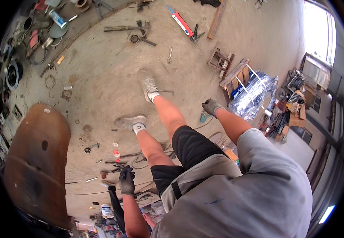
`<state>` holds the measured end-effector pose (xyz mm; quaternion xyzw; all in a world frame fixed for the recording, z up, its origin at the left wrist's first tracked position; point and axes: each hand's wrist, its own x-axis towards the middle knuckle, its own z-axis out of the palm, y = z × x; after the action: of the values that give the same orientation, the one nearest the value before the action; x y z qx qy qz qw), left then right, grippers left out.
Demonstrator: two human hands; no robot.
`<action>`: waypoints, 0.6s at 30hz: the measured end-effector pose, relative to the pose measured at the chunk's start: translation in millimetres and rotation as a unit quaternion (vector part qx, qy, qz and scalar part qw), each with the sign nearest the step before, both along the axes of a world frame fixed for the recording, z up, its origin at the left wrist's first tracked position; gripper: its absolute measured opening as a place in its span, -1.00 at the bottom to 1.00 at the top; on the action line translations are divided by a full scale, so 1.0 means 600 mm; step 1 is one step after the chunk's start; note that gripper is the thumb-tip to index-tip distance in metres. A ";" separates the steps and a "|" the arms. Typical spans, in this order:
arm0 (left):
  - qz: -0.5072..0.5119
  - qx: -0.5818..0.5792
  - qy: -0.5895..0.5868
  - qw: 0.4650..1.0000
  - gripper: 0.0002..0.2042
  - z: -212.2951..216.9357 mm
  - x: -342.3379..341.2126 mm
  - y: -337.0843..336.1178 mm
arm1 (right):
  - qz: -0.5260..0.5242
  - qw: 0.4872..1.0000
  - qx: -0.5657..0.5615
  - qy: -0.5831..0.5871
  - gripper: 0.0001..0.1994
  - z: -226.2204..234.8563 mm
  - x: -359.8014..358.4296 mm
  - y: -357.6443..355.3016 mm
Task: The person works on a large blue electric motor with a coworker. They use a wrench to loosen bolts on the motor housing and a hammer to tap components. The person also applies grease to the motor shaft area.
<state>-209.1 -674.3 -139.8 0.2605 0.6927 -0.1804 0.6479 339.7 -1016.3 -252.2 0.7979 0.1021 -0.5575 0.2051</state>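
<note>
My left hand (127, 181), in a dark grey work glove, hangs at the lower middle. Its fingers are bent and a little apart, and I see nothing in them. Below it, pliers-like tools (116, 164) and cables lie on the floor. My right hand (212, 106), gloved in grey too, is held out to the right with its fingers curled in; no object shows in it. A teal power tool (204, 116) appears on the floor just beyond its wrist. A foil-wrapped bundle (251, 95) is to the right of that hand.
A large rusty curved metal plate (41, 158) stands at left. Ahead lie a hammer (120, 28), a caulking gun (182, 24), a wrench (170, 54) and a rusty metal frame (220, 61). Machine parts crowd the upper left. Another person's dark-clad leg (116, 204) shows behind my left arm.
</note>
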 end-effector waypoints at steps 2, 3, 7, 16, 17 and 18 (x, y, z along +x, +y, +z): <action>-0.003 0.005 -0.017 1.000 -0.70 -0.010 0.049 0.020 | -0.063 0.998 -0.009 -0.010 -0.44 -0.045 0.008 -0.007; -0.004 0.008 -0.025 1.000 -0.70 -0.018 0.075 0.027 | -0.108 0.994 -0.021 0.001 -0.43 -0.051 0.015 0.016; 0.003 0.010 -0.023 1.000 -0.70 -0.041 0.204 0.051 | -0.167 0.983 -0.079 0.027 -0.13 -0.089 0.051 0.057; -0.046 0.056 -0.079 0.994 -0.62 -0.167 0.364 0.066 | -0.102 0.985 -0.138 0.012 0.08 -0.279 -0.022 0.121; -0.048 0.073 -0.078 0.993 -0.62 -0.183 0.389 0.068 | -0.098 0.986 -0.130 0.031 0.05 -0.334 -0.041 0.115; -0.058 0.088 -0.089 0.990 -0.62 -0.202 0.424 0.076 | -0.103 0.986 -0.121 0.039 0.02 -0.387 -0.061 0.100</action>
<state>45.5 -628.5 -260.9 0.3713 0.6292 -0.1319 0.6700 302.9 -956.4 -484.4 0.7508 -0.0412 -0.6151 0.2373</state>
